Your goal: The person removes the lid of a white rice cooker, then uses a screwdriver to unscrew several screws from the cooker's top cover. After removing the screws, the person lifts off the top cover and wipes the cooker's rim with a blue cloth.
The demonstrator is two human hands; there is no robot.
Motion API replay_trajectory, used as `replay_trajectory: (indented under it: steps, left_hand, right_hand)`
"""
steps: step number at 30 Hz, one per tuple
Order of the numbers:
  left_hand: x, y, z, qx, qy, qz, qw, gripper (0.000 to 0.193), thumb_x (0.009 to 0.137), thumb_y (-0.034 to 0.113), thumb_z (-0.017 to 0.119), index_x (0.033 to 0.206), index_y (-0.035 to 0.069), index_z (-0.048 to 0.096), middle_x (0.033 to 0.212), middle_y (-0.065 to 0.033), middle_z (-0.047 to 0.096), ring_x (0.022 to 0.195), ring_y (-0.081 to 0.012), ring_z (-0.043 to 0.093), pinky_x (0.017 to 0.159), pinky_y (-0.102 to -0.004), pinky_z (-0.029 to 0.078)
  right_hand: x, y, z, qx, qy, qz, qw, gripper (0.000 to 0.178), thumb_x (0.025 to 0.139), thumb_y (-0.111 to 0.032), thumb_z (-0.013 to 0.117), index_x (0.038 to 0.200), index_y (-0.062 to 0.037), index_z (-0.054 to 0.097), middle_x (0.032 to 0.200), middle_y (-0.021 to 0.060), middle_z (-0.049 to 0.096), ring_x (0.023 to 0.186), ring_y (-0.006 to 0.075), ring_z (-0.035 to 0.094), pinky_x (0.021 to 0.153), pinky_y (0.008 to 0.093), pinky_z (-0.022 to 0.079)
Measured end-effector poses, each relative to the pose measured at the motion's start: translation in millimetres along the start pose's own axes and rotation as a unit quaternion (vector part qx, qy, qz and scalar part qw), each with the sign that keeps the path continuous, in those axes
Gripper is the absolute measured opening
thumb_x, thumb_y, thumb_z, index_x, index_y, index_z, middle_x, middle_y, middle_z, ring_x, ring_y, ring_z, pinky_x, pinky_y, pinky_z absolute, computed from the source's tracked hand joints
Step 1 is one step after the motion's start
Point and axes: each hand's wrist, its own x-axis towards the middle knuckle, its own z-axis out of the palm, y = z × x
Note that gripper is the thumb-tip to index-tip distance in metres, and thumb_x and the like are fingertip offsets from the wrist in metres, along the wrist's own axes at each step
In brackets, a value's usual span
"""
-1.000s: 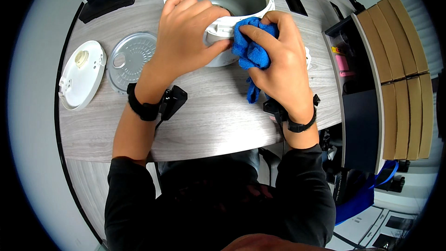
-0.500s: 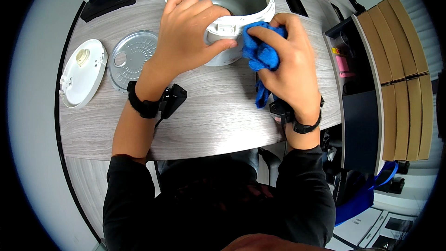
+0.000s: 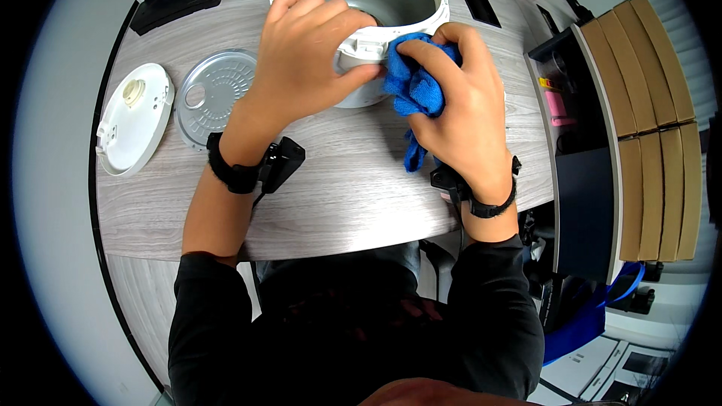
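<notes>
The white round body of what looks like a rice cooker [image 3: 442, 4] stands tilted toward me at the far middle of the table, its grey inside showing. My left hand [image 3: 304, 64] grips the near rim, fingers over the edge and thumb beneath, beside a white hinge or latch piece [image 3: 371, 46]. In my right hand [image 3: 474, 109] is a bunched blue cloth [image 3: 418, 90], pressed against the rim just right of that piece. A loose end of the cloth hangs down toward the table. The cooker's lower part is mostly hidden behind my hands.
Left of the cooker lie a grey round plate [image 3: 213, 109] with a hole and a white oval lid [image 3: 139, 124]. A black case [image 3: 177, 6] sits at the back left. Cardboard boxes [image 3: 639, 68] stand beyond a dark shelf unit [image 3: 590, 210] on the right.
My right hand and the blue cloth have shifted slightly left along the rim, toward the latch piece. The cooker body has moved a touch to the right; my left hand keeps its grip.
</notes>
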Motion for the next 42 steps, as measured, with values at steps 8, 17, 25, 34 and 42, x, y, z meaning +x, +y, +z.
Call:
replay_trajectory:
  steps: [8,17,25,34,42]
  left_hand:
    - [-0.5,-0.2,0.3,0.001,-0.002,-0.001,1.0,0.042,0.069,0.032,0.088,0.1,0.011,0.071,0.088,-0.0024,0.066,0.086,-0.0222,0.059,0.091,-0.0405,0.039]
    - [-1.1,-1.1,1.9,0.002,0.0,0.0,1.0,0.042,0.068,0.031,0.088,0.1,0.01,0.071,0.089,-0.003,0.066,0.087,-0.0226,0.059,0.091,-0.0407,0.039]
    - [-1.0,1.3,1.4,0.007,-0.004,-0.008,1.0,0.043,0.066,0.03,0.088,0.1,0.01,0.07,0.089,-0.0027,0.066,0.087,-0.0229,0.059,0.091,-0.0407,0.039]
    - [0.0,0.4,2.0,0.006,-0.006,-0.009,1.0,0.041,0.069,0.033,0.088,0.098,0.01,0.07,0.088,-0.0027,0.066,0.086,-0.0229,0.059,0.091,-0.041,0.039]
    - [1.0,-1.5,3.8,0.011,-0.006,-0.002,1.0,0.048,0.073,0.048,0.087,0.095,0.008,0.071,0.084,-0.0029,0.066,0.083,-0.0218,0.058,0.092,-0.0411,0.039]
  right_hand:
    - [0.4,2.0,0.9,0.0,0.0,0.006,1.0,0.056,0.055,0.0,0.08,0.11,-0.0105,0.073,0.113,0.014,0.056,0.098,0.0352,0.06,0.082,0.0429,0.053]
    - [-0.2,2.5,3.5,0.008,0.015,-0.003,1.0,0.053,0.057,0.001,0.079,0.109,-0.0097,0.076,0.111,0.0138,0.057,0.097,0.034,0.061,0.081,0.0416,0.054]
    - [1.0,-2.1,2.3,-0.02,-0.008,-0.003,1.0,0.054,0.058,0.0,0.079,0.111,-0.0093,0.076,0.106,0.0134,0.055,0.092,0.0323,0.059,0.077,0.0415,0.053]
    - [1.1,-3.0,-2.8,-0.003,-0.031,0.034,0.999,0.054,0.058,-0.001,0.079,0.111,-0.0112,0.077,0.104,0.0124,0.054,0.091,0.0321,0.059,0.076,0.0407,0.053]
    - [-1.2,14.8,-10.8,0.039,-0.044,0.049,0.997,0.052,0.059,-0.001,0.077,0.11,-0.0119,0.079,0.104,0.0106,0.056,0.09,0.03,0.062,0.074,0.0382,0.054]
